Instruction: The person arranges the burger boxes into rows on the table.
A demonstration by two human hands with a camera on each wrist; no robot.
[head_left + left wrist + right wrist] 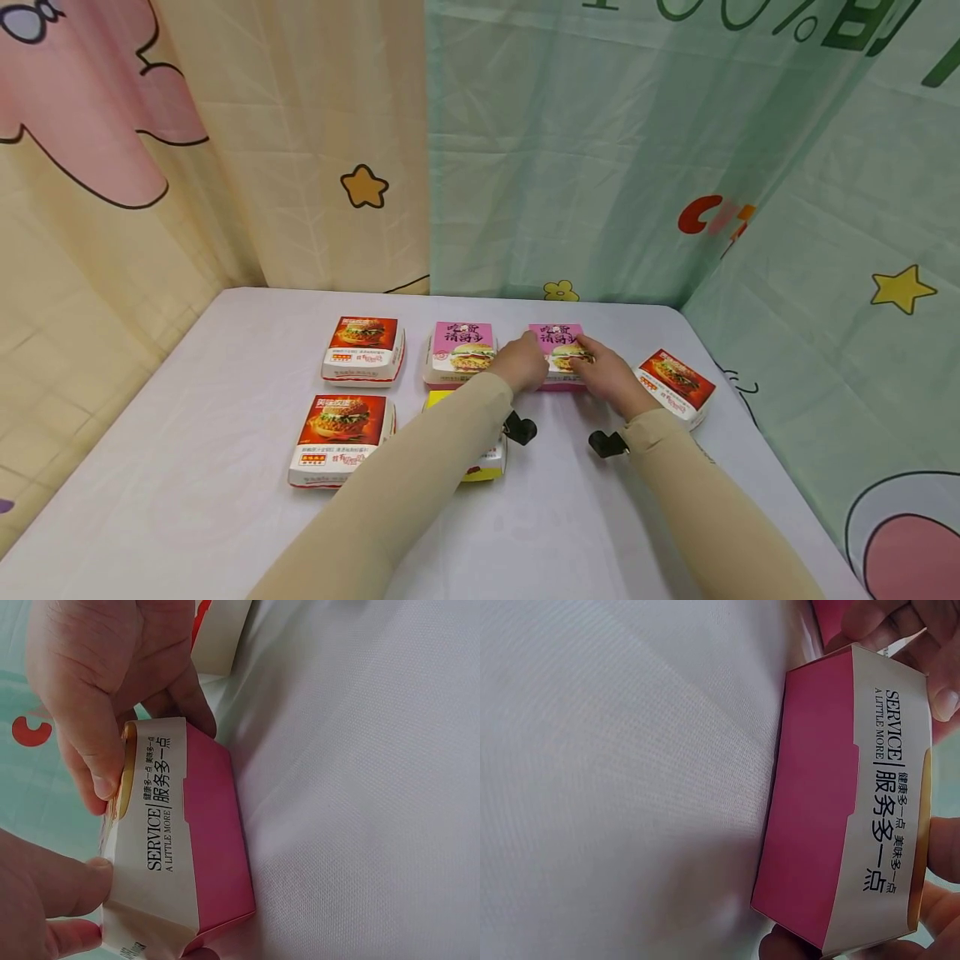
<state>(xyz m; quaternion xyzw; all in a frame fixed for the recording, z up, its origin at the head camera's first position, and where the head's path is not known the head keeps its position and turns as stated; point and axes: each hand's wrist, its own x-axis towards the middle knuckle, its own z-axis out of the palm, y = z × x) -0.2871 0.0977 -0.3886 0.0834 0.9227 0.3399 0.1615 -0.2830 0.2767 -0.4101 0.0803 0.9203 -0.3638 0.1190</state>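
Both hands are on a pink and white burger box [556, 340] at the back of the table. My left hand [521, 363] holds its left end, the thumb on the lid and a fingertip low at the corner in the left wrist view. At the right end, my right hand [609, 377] grips the lid edge and side, with a finger under the lower corner in the right wrist view. The box front [885, 787] reads "SERVICE A LITTLE MORE", and its lid is closed. Just left stands a second pink burger box [459, 350].
Two red burger boxes stand at the left, one behind [363, 350] and one in front [341, 442]. A yellow box [487, 468] is partly hidden under the left forearm. Another red burger box [677, 385] lies angled near the table's right edge. Printed curtains [562, 167] hang behind the table.
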